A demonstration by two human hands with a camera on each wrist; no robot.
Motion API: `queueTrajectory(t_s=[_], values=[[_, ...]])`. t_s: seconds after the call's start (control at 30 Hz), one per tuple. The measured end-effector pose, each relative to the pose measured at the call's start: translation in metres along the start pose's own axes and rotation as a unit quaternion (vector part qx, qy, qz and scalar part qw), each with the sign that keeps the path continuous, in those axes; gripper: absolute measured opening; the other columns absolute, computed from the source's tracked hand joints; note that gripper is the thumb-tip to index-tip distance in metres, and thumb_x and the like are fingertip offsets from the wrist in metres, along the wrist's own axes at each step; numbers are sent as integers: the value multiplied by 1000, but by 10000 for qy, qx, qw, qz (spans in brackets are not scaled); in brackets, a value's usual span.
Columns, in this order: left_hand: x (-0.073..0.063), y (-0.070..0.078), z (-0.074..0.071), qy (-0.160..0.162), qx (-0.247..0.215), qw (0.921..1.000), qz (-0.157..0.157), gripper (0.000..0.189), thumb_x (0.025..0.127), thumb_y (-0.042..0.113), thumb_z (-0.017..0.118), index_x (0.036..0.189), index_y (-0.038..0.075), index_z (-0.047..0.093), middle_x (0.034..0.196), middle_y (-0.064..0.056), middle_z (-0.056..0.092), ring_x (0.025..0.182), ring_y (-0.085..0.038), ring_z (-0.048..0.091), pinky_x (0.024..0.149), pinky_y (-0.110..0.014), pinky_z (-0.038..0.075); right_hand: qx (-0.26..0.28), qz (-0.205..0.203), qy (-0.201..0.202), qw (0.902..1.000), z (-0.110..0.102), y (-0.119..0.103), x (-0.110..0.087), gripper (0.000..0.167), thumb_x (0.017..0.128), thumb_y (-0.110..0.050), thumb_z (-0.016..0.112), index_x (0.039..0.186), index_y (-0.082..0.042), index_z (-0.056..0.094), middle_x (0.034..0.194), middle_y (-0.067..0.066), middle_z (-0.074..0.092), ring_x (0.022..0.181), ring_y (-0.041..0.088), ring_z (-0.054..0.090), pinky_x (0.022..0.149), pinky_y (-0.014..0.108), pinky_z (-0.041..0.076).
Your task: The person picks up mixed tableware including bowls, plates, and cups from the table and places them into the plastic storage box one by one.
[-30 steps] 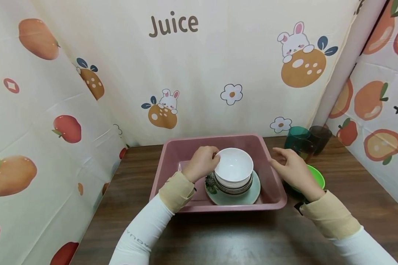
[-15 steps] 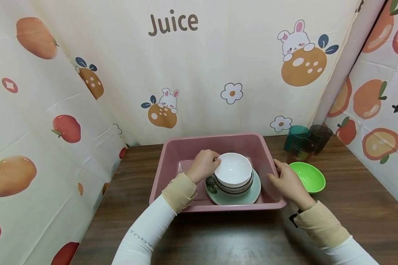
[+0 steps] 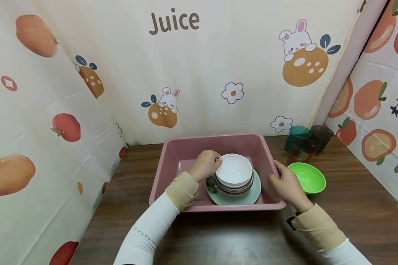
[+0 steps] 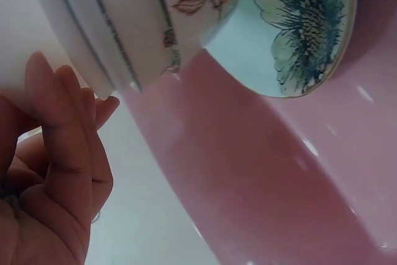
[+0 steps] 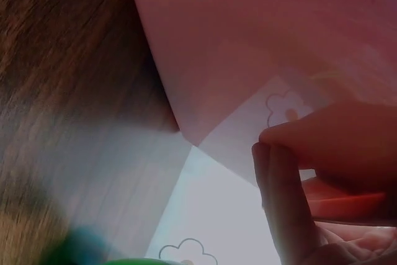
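Observation:
My left hand [image 3: 204,165] pinches the left rim of a white bowl [image 3: 234,168]. That bowl sits on top of a stack of patterned bowls [image 3: 233,190], whose striped and floral sides [image 4: 139,17] show in the left wrist view. Below the stack lies a pale green plate [image 3: 255,193] with a dark flower print. All of it stands inside a pink basin [image 3: 175,147]. At the basin's right wall, my right hand [image 3: 289,186] grips the rim, thumb on the inner side and fingers outside.
Right of the basin, a bright green bowl [image 3: 307,177] stands on the wooden table [image 3: 232,235]. Behind it are a teal cup [image 3: 296,136], a dark cup [image 3: 321,138] and a reddish clear cup [image 3: 300,151]. Fruit-printed curtains [image 3: 202,66] enclose the back and sides.
The white bowl, held by my left hand, has come down slightly onto the stack. My right hand has moved from over the green bowl to the basin's right rim and taken hold of it.

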State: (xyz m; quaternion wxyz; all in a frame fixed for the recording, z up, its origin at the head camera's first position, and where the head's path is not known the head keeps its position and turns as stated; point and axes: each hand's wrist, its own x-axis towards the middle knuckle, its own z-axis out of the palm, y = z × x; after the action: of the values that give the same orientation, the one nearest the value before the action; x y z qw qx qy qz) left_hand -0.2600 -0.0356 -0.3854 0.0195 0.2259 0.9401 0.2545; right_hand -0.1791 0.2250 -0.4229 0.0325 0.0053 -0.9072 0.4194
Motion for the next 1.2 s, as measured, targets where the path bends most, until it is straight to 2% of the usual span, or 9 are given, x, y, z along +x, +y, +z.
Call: queueTrajectory(t_s=[0.17,0.4,0.67,0.9,1.1,1.2], values=[[0,-2,3,36,104,9999,-21,22,96,13,57,98,5,77,95,-6,75,85,-16,64,75,-29,51,-39,11,66,10000,1,-1,-2,58,92,-8,55,145,7,37,129,34,56,105,45,64,84,56,54],[2,-2,6,106,409,9990,109,22,96,13,56,98,4,76,96,-7,76,94,-21,69,83,-35,54,-79,12,99,9999,0,-2,-2,59,92,-8,54,146,9,36,130,35,55,108,46,63,86,57,53],[3,-5,8,117,608,9979,178,19,93,13,59,95,3,75,91,-8,75,89,-23,69,80,-35,54,-137,-2,134,9998,2,-1,-2,58,92,-8,54,145,8,36,129,35,56,106,46,64,85,57,54],[0,-5,3,75,374,9990,-223,24,92,23,62,96,2,74,95,-9,74,91,-24,68,82,-36,54,-134,12,121,9998,3,-2,-2,59,92,-8,54,145,8,36,129,35,56,106,46,63,85,58,54],[-7,-5,-14,381,-85,9984,-397,28,92,26,64,102,1,72,93,-10,71,86,-22,64,79,-36,52,-201,46,129,9997,3,-2,-2,59,93,-9,53,145,9,35,130,35,55,107,47,62,86,58,53],[-11,-4,-22,551,-259,9973,-421,31,92,25,64,110,0,69,94,-9,68,86,-21,62,79,-36,52,-213,67,138,9997,3,-2,-3,59,93,-9,53,146,9,34,130,35,55,107,47,62,86,58,53]])
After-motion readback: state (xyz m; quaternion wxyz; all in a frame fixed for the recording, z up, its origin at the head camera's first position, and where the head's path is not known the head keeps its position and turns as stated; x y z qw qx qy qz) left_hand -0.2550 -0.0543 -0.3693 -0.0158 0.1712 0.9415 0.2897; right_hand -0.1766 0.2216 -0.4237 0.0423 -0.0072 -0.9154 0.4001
